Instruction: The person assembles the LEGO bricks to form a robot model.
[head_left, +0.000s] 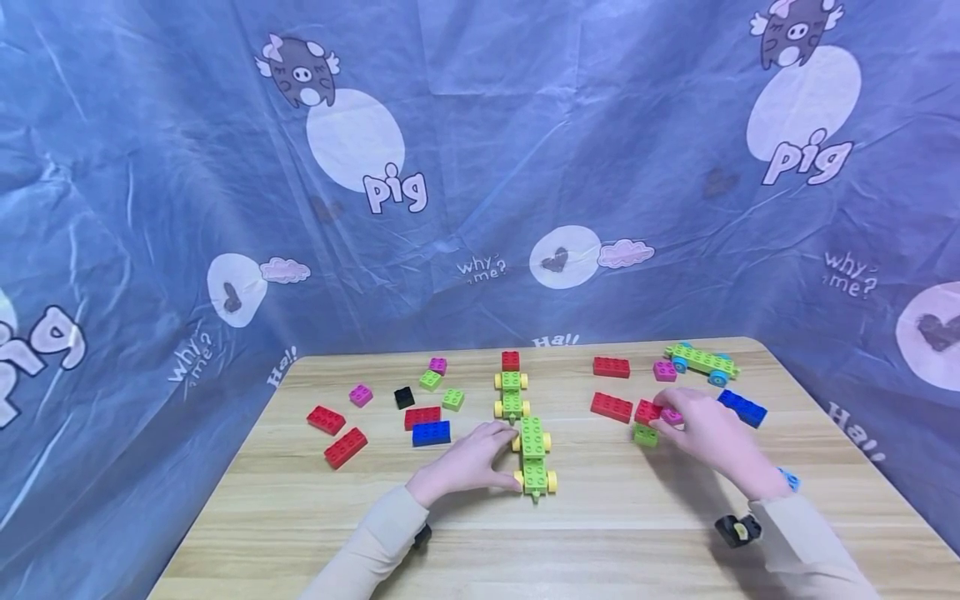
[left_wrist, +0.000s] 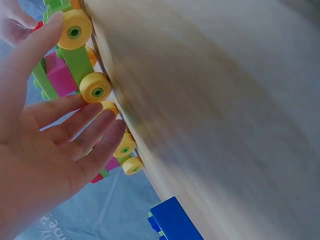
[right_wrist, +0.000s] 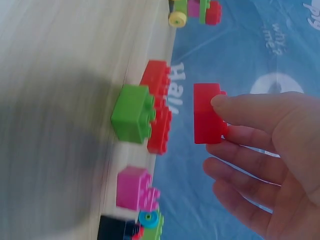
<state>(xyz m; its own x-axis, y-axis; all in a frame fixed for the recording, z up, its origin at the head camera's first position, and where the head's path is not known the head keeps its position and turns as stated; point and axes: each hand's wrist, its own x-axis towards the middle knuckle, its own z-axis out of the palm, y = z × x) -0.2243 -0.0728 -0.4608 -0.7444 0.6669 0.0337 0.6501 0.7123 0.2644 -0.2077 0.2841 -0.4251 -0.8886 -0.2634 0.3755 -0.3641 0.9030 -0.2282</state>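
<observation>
My left hand (head_left: pixel 468 460) lies beside a green toy train car (head_left: pixel 532 450) with yellow wheels. The thumb and index finger touch wheels on its left side, and the other fingers are extended. In the left wrist view a pink brick (left_wrist: pixel 60 74) sits between the car's green layers. My right hand (head_left: pixel 701 429) pinches a red brick (right_wrist: pixel 206 114) between thumb and fingers, raised off the table, studs turned toward the palm. Close by on the table stands a lime green brick (right_wrist: pixel 131 115). Partly behind the right fingers is a pink brick (head_left: pixel 672 415).
A second yellow-wheeled car (head_left: pixel 512 396) stands behind the first, with a red brick (head_left: pixel 510 360) at its far end. Red, blue, pink, green and black bricks lie at left. Long red bricks (head_left: pixel 611 407), a blue brick (head_left: pixel 742 408) and a blue-wheeled green base (head_left: pixel 703 360) lie at right.
</observation>
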